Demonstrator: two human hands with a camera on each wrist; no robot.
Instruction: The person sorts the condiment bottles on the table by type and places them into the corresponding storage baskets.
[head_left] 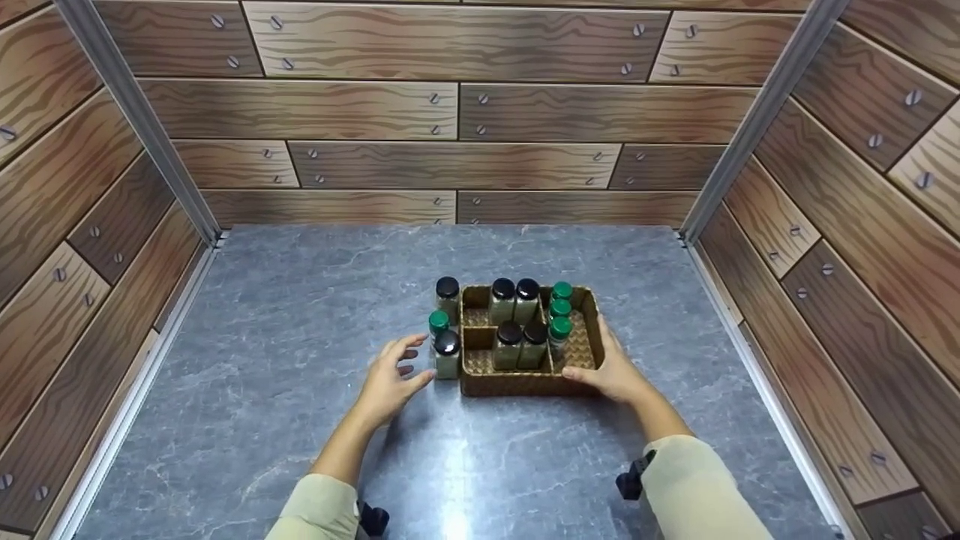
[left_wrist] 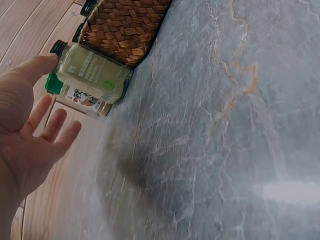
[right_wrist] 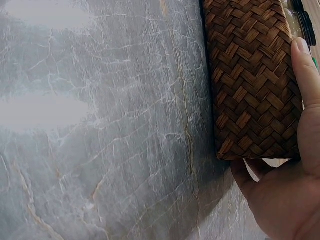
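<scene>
A woven basket with dividers holds several spice jars, some black-capped, some green-capped. My right hand grips its front right corner, thumb over the front rim and fingers along the right side. In the right wrist view the thumb lies at the rim of the woven wall. Left of the basket stand a black-capped jar, a green-capped jar and another black-capped jar. My left hand is beside the nearest two, fingers spread; in the left wrist view its thumb overlaps the cap of the pale green jar.
The basket and jars stand on a grey marbled tabletop. Wood-patterned panels close it in at the back and both sides, with grey metal strips in the corners. Dark wrist devices sit at both sleeves.
</scene>
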